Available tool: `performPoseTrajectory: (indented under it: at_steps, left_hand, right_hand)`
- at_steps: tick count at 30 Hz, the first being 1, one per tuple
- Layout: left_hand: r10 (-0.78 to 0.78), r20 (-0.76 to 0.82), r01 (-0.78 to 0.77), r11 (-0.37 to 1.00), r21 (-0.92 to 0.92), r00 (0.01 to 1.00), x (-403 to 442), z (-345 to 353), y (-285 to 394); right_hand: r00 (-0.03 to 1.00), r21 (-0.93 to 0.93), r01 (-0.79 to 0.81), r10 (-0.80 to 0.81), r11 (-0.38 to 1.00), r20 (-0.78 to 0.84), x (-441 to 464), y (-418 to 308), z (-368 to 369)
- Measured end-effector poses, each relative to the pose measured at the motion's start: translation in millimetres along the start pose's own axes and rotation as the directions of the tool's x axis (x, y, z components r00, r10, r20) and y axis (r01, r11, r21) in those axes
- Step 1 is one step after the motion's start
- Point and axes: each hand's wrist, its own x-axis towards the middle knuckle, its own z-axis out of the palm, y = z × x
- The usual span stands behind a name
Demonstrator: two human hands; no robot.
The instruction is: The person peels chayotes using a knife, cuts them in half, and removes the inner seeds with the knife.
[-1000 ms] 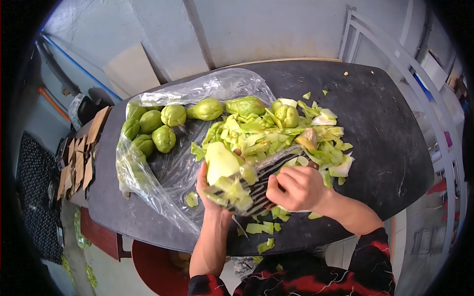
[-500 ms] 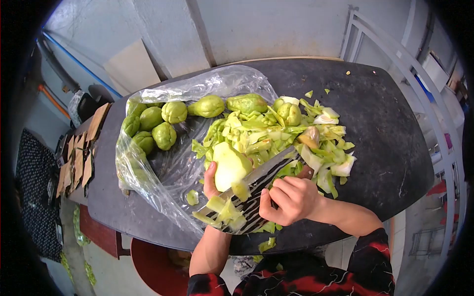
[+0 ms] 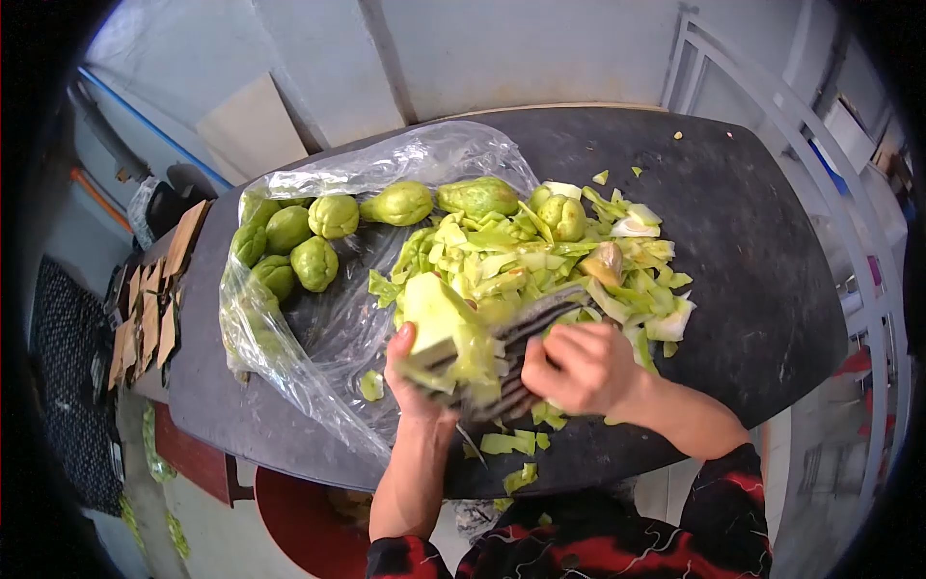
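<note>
My left hand is closed round a pale, mostly peeled chayote near the table's front edge. In my right fist is a large broad-bladed knife with dark stripes along its blade, smeared by motion. The blade lies across the lower part of the chayote, and green peel strips cling there. Behind both hands a heap of green peelings spreads over the plastic and the table. The knife's handle is mostly hidden by my right fingers.
Several unpeeled chayotes rest on a clear plastic bag at the left. The dark table carries everything. A red tub stands on the floor below, cardboard pieces at the left, and a white metal railing at the right.
The knife and my right hand have moved slightly up and right, and the blade now blurs. Peel pieces that lay on the blade have shifted, and some scraps now show at the table's front.
</note>
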Motion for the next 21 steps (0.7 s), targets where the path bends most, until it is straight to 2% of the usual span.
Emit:
performPoseTrajectory:
  at_steps: [3,6,7,8,10,11,12,14,16,18,19,20,21]
  left_hand:
    - [0.041,-0.119,-0.042,0.999,-0.004,0.992,0,13,2]
    - [0.039,-0.058,-0.039,0.999,-0.001,0.998,-1,3,4]
    - [-0.023,-0.117,0.019,0.999,-0.039,0.993,-3,5,3]
    - [-0.024,-0.062,0.025,1.000,0.015,0.998,-3,1,2]
    - [-0.078,-0.013,0.077,0.996,-0.045,0.997,-3,2,-3]
    - [-0.115,-0.021,0.114,0.993,-0.011,0.993,-6,8,-2]
    - [-0.061,-0.032,0.057,0.993,-0.107,0.998,-10,10,-9]
    - [-0.108,0.051,0.101,0.987,0.125,0.993,-7,3,-1]
    - [-0.086,0.057,0.080,0.993,0.089,0.995,-6,11,-1]
    - [-0.062,-0.075,0.061,0.998,-0.013,0.995,-8,8,-3]
    - [-0.052,-0.006,0.051,0.989,-0.135,0.999,-4,9,-3]
    - [-0.050,-0.007,0.048,0.990,-0.134,0.999,0,11,-2]
    - [-0.047,-0.076,0.033,0.983,-0.178,0.996,3,13,-1]
  right_hand:
    - [0.995,0.034,-0.099,0.099,0.994,0.006,-10,20,19]
    - [0.998,0.009,-0.067,0.067,0.998,0.004,-3,11,9]
    - [0.999,0.012,-0.036,0.036,0.999,-0.024,2,6,4]
    - [0.999,0.013,-0.037,0.038,0.999,-0.023,5,2,-1]
    - [1.000,-0.028,0.002,-0.003,1.000,-0.011,5,-6,-8]
    - [1.000,0.002,-0.007,0.007,1.000,-0.017,6,-1,-7]
    - [0.997,-0.010,-0.051,0.050,0.999,-0.052,1,10,6]
    - [0.980,-0.036,-0.195,0.196,0.980,0.032,-11,34,25]
    - [0.982,-0.059,-0.183,0.185,0.981,0.040,-8,38,22]
    - [0.981,-0.033,-0.193,0.194,0.981,0.020,-5,29,16]
    - [0.983,-0.036,-0.181,0.182,0.983,0.003,-4,26,14]
    - [0.984,-0.033,-0.180,0.180,0.983,0.002,-2,24,12]
    - [0.988,-0.045,-0.153,0.154,0.987,0.007,-1,21,9]
